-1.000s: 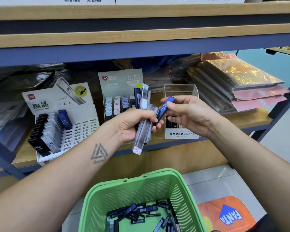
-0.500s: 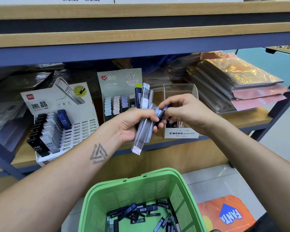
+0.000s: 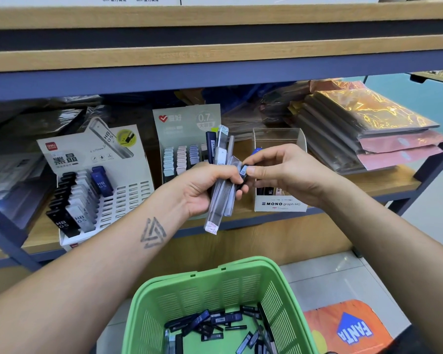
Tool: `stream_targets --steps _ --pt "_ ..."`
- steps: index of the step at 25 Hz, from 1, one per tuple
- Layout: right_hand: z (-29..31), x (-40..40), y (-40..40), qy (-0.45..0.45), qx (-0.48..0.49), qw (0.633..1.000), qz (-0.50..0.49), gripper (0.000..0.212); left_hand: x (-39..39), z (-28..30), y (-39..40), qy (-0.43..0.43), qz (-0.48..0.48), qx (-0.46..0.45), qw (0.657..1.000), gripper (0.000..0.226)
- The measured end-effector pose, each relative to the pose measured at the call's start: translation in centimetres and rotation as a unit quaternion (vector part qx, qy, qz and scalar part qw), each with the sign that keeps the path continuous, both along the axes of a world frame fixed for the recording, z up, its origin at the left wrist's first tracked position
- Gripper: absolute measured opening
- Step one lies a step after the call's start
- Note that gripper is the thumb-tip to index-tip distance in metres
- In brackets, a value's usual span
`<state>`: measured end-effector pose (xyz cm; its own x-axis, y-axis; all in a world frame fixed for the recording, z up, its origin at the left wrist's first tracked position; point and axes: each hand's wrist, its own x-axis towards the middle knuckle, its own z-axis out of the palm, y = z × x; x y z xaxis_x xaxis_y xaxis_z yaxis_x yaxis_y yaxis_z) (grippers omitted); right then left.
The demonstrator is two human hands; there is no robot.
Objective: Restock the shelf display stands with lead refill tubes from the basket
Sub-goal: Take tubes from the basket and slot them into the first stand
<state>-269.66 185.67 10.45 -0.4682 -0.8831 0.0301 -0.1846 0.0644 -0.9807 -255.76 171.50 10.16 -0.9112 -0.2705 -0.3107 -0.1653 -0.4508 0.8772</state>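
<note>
Left hand [image 3: 202, 190]: bundle of lead refill tubes [image 3: 221, 180] gripped upright | right hand [image 3: 284, 172]: dark tube [image 3: 243, 172] pinched, seemingly at bundle's edge | green basket [image 3: 164, 297] below hands: more tubes held | MONO stand [image 3: 279, 204] behind right hand.

Two hands: left hand [image 3: 202, 190] and right hand [image 3: 287, 172]. One bundle of lead refill tubes [image 3: 221, 180] held in the left fingers; exact tube count indeterminate. Three display stands beyond the fingers: white stand [image 3: 128, 175], grey-green stand [image 3: 187, 123], clear stand [image 3: 279, 139]. One green basket [image 3: 215, 284] below the fingers, holding numerous loose tubes [image 3: 215, 324], uncountable.
</note>
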Motion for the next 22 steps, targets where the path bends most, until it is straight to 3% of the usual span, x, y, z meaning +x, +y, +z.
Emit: stream_targets --steps 5,9,11,16,22 --pt "0.4 0.5 0.0 -0.012 -0.036 0.999 0.007 0.028 0.3 -0.1 -0.4 0.018 -0.037 -0.023 0.999 0.024" --pt "0.7 0.2 -0.7 -0.159 -0.077 0.981 -0.077 0.029 0.8 0.0 -0.5 0.063 -0.096 0.012 0.993 0.029" --pt "0.3 0.3 -1.0 -0.217 -0.068 0.971 -0.072 0.027 1.0 0.1 -0.2 0.077 -0.131 0.006 0.988 0.031" --pt "-0.6 0.3 -0.9 -0.103 0.005 0.993 0.063 0.02 0.8 -0.3 -0.3 0.075 -0.183 0.048 0.979 0.054" --pt "-0.6 0.4 -0.9 -0.108 -0.027 0.993 0.027 0.01 0.6 -0.3 -0.8 0.087 -0.186 0.059 0.977 0.051"
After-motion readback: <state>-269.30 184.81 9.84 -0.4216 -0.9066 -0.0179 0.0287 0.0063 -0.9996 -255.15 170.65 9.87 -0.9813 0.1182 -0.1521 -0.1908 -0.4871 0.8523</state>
